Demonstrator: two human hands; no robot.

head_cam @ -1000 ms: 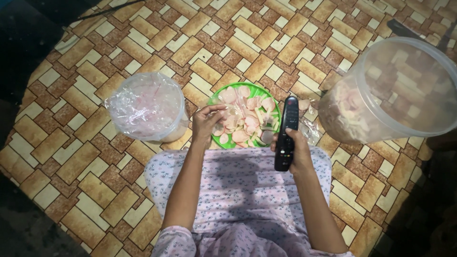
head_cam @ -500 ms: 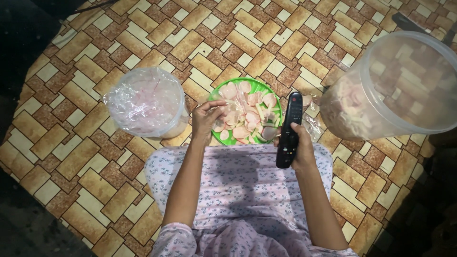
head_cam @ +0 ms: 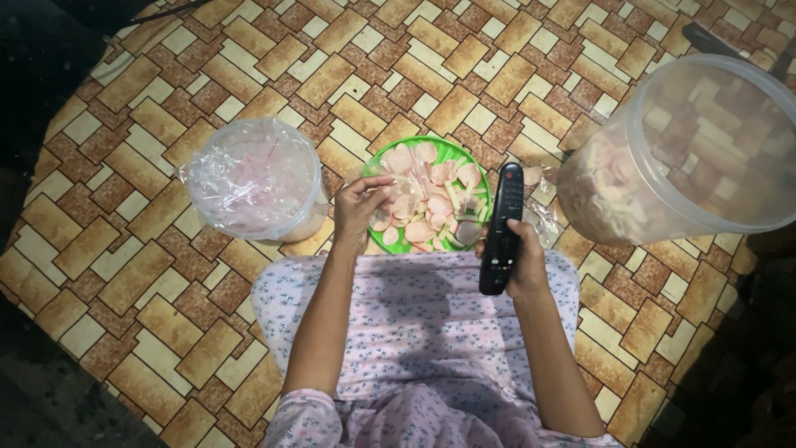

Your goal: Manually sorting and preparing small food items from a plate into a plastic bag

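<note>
Left hand (head_cam: 361, 207) unchanged at green plate (head_cam: 474, 154), fingers pinched on pink chip (head_cam: 388, 189). Right hand (head_cam: 521, 264) still clamps black remote (head_cam: 502, 228), raised slightly.

A round green plastic plate (head_cam: 464, 154) is filled with pale pink and cream crackers (head_cam: 417, 203). A long black plastic remote control (head_cam: 502, 228) is seen over lilac, flower-printed cloth (head_cam: 414, 311). The vinyl floor (head_cam: 398, 62) is patterned in brown and cream blocks.
</note>
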